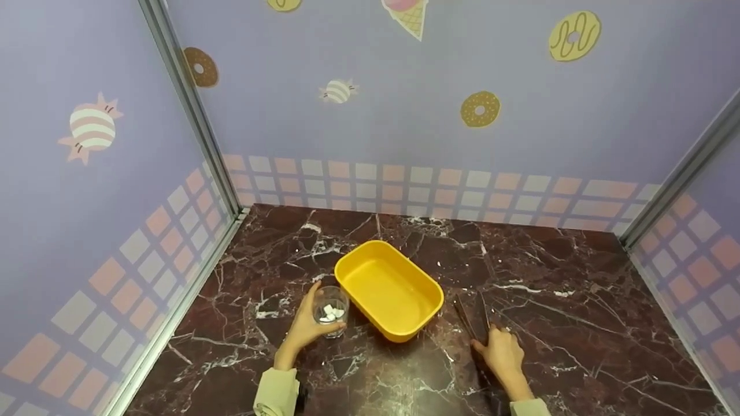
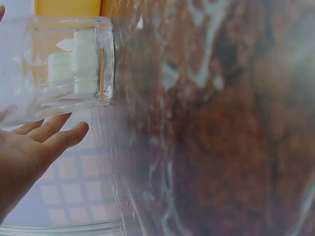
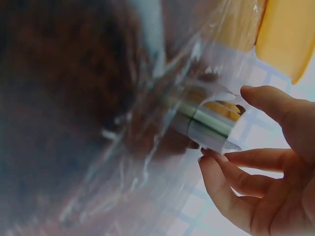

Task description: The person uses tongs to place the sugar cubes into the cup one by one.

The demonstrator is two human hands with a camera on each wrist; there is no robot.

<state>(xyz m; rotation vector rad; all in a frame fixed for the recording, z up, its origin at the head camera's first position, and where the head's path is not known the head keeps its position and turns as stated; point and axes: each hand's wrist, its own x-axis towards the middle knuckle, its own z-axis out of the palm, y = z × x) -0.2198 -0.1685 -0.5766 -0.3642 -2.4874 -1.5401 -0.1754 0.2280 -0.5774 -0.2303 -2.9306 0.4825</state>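
A clear glass point(image 1: 340, 300) holding several small white cubes point(image 1: 330, 312) stands on the dark marbled surface. My left hand point(image 1: 305, 325) lies around its left side, thumb and fingers spread; in the left wrist view a gap shows between the lower fingers and the glass point(image 2: 69, 101). A yellow tub point(image 1: 399, 289) sits just right of the glass. Further right, shiny metal tongs point(image 1: 463, 316) lie on the surface with their two arms apart. My right hand point(image 1: 504, 353) is at the tongs; in the right wrist view, its thumb stands clear of the metal and its fingertips are close to the lower edge.
The marbled surface point(image 1: 578, 323) carries scattered tiny white specks. Patterned panels enclose it: a back wall point(image 1: 404, 133), a left wall point(image 1: 87, 219) and a right wall point(image 1: 699, 260), with metal corner posts point(image 1: 193, 110) between them.
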